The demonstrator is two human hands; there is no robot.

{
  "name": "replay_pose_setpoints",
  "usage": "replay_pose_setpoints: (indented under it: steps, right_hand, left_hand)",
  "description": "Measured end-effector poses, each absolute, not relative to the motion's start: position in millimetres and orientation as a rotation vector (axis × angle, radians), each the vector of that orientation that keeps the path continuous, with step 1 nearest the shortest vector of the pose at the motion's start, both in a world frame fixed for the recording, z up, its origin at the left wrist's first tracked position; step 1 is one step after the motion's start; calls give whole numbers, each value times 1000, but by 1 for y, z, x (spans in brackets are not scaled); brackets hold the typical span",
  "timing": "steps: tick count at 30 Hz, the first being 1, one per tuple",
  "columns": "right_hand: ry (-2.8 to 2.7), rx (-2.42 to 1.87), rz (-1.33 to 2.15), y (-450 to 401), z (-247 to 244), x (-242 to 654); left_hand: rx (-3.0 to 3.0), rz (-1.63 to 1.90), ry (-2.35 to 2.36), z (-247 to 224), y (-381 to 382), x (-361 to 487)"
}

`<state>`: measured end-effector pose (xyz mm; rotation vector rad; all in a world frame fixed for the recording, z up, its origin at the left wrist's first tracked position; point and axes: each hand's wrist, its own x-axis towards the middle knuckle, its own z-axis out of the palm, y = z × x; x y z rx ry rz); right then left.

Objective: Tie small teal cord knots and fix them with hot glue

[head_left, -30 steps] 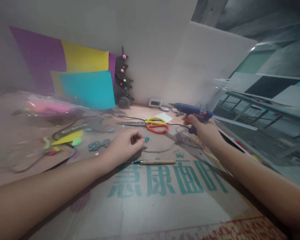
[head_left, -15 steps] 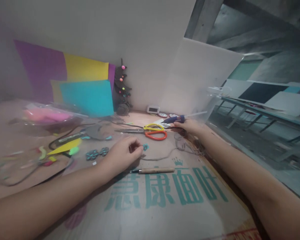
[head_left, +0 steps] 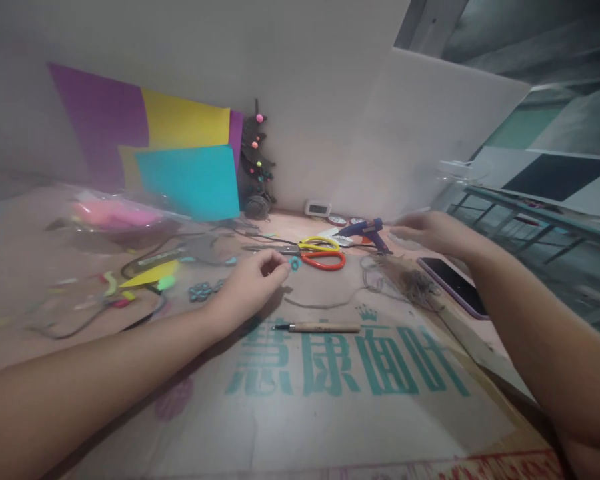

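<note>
My left hand (head_left: 257, 283) is closed in a pinch over the table, with a small teal-and-grey looped flower piece (head_left: 295, 263) at its fingertips. Just beyond it lie scissors (head_left: 320, 253) with one yellow and one red handle loop. Off to the right, my right hand (head_left: 430, 233) is stretched out flat, apart from the blue glue gun (head_left: 363, 230), and nothing shows in its fingers. More looped teal-and-grey pieces (head_left: 203, 291) lie left of my left hand. A wooden-handled carving tool (head_left: 325, 327) rests in front.
A phone (head_left: 455, 287) and tangled grey yarn (head_left: 420, 287) lie under my right forearm. Paper and foam scraps (head_left: 150, 275) and a plastic bag of pink material (head_left: 115, 213) cover the left side. Coloured sheets (head_left: 187, 180), a dark decorated tree (head_left: 259, 160) and a small clock (head_left: 317, 208) stand behind.
My right hand has let go of the glue gun and moved right, leaving it on the table. The phone has come into view. My left hand keeps its pinch.
</note>
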<state>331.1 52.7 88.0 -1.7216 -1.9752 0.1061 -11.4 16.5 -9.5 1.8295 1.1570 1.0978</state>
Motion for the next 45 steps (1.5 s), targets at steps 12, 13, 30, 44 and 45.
replay_pose_setpoints:
  steps: [12, 13, 30, 44, 45]
  right_hand:
    - [-2679, -1186, 235, -20, 26, 185]
    - [-2645, -1203, 220, -19, 20, 185]
    - [-2217, -1033, -72, -20, 7, 199]
    - [-2238, -727, -78, -11, 2, 197]
    - [-2232, -739, -64, -11, 1, 198]
  left_hand:
    - [1856, 1071, 1145, -7, 14, -11]
    - [1859, 1073, 1142, -6, 14, -11]
    - [2013, 935, 1119, -1, 8, -10]
    - [2072, 893, 1187, -2, 8, -10]
    - [2091, 854, 1201, -3, 9, -10]
